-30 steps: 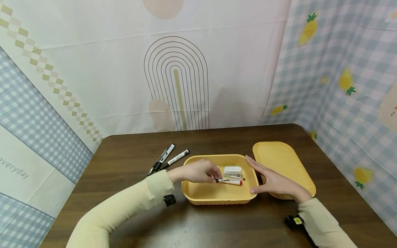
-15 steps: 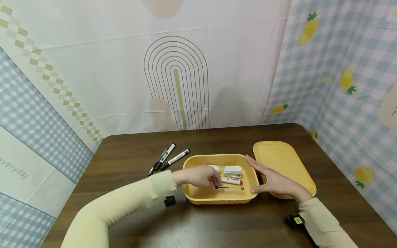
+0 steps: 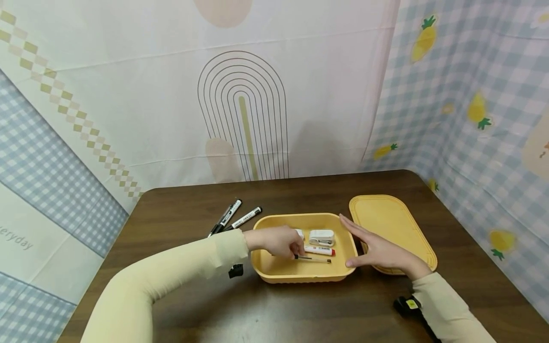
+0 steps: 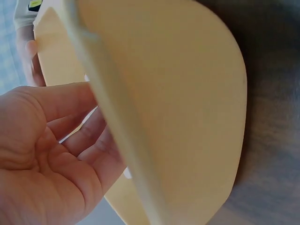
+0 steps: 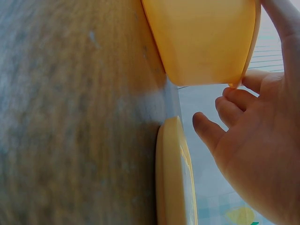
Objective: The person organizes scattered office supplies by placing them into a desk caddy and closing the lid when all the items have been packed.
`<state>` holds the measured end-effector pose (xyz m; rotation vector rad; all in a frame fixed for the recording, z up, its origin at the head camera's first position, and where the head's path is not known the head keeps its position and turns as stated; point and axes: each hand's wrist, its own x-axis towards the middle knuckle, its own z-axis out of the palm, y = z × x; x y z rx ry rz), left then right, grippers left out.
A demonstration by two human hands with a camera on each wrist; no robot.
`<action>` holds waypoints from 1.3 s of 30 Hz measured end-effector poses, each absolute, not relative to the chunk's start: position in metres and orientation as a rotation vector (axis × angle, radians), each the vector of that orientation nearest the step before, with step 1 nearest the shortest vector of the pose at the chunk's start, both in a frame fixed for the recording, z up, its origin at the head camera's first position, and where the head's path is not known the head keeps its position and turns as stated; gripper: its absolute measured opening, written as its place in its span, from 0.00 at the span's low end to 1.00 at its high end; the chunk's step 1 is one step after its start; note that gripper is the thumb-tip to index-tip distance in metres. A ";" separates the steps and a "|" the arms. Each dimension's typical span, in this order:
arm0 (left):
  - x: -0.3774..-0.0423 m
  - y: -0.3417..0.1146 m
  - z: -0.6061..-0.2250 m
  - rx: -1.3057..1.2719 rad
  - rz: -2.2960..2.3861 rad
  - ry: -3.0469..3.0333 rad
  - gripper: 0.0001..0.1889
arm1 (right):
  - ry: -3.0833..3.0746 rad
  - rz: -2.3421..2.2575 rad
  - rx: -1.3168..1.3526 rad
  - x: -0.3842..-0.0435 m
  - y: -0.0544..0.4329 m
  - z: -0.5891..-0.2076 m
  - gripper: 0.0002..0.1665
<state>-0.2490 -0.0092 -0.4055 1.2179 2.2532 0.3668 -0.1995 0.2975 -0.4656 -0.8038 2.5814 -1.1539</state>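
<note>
My left hand (image 3: 280, 242) reaches down into a yellow plastic box (image 3: 266, 271) and pinches the black end of a slim clear-barrelled pen (image 3: 315, 259), which points right, low over the box floor. Behind the pen lie a white marker with a red end (image 3: 319, 250) and a white stapler (image 3: 321, 237). Another white item (image 3: 300, 233) is partly hidden by the hand. My right hand (image 3: 379, 250) rests against the box's right end, thumb and fingers spread along the rim. In the left wrist view, the box wall (image 4: 178, 93) hides my left fingertips.
A flat yellow lid (image 3: 390, 224) lies right of the box, partly under my right hand's outline. Left of the box are several black-and-white markers and pens (image 3: 244, 218) on the dark wooden table (image 3: 274, 309). A patterned cloth (image 3: 171, 95) hangs behind the table.
My left hand has brought the pen toward the front of the box, away from the red-ended marker, then slightly left. The right hand stays at the rim.
</note>
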 end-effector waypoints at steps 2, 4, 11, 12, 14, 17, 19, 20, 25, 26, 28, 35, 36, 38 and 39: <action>-0.250 -0.008 -0.405 1.209 0.348 2.254 0.11 | 2.580 -1.154 -0.801 -0.199 0.298 -0.465 0.66; -0.251 -0.007 -0.404 1.202 0.331 2.254 0.11 | 2.580 -1.154 -0.801 -0.199 0.298 -0.465 0.66; -0.252 0.002 -0.402 1.221 0.260 2.260 0.13 | 2.585 -1.149 -0.806 -0.199 0.298 -0.465 0.66; -0.252 0.003 -0.401 1.224 0.246 2.261 0.13 | 2.585 -1.148 -0.806 -0.199 0.298 -0.465 0.66; -0.252 0.006 -0.401 1.237 0.228 2.259 0.13 | 2.585 -1.146 -0.803 -0.199 0.298 -0.465 0.66; -0.253 0.011 -0.400 1.258 0.204 2.256 0.13 | 2.583 -1.152 -0.800 -0.200 0.298 -0.466 0.66; -0.253 0.013 -0.400 1.273 0.185 2.259 0.13 | 2.585 -1.151 -0.801 -0.200 0.298 -0.466 0.66; -0.253 0.013 -0.400 1.277 0.178 2.260 0.13 | 2.586 -1.150 -0.802 -0.200 0.298 -0.466 0.66; -0.255 0.016 -0.399 1.306 0.152 2.257 0.15 | 2.590 -1.150 -0.796 -0.200 0.299 -0.466 0.67; -0.255 0.017 -0.399 1.307 0.153 2.253 0.15 | 2.589 -1.152 -0.794 -0.200 0.299 -0.466 0.66; -0.256 0.018 -0.399 1.311 0.153 2.246 0.16 | 2.586 -1.158 -0.789 -0.199 0.299 -0.465 0.66; -0.258 0.019 -0.402 1.303 0.167 2.226 0.15 | 2.575 -1.161 -0.788 -0.199 0.297 -0.463 0.66; -0.258 0.019 -0.402 1.303 0.170 2.219 0.15 | 2.570 -1.163 -0.788 -0.198 0.297 -0.463 0.66; -0.258 0.019 -0.403 1.306 0.175 2.211 0.15 | 2.561 -1.170 -0.786 -0.198 0.297 -0.463 0.65; -0.258 0.019 -0.404 1.309 0.177 2.210 0.15 | 2.560 -1.173 -0.786 -0.198 0.297 -0.462 0.65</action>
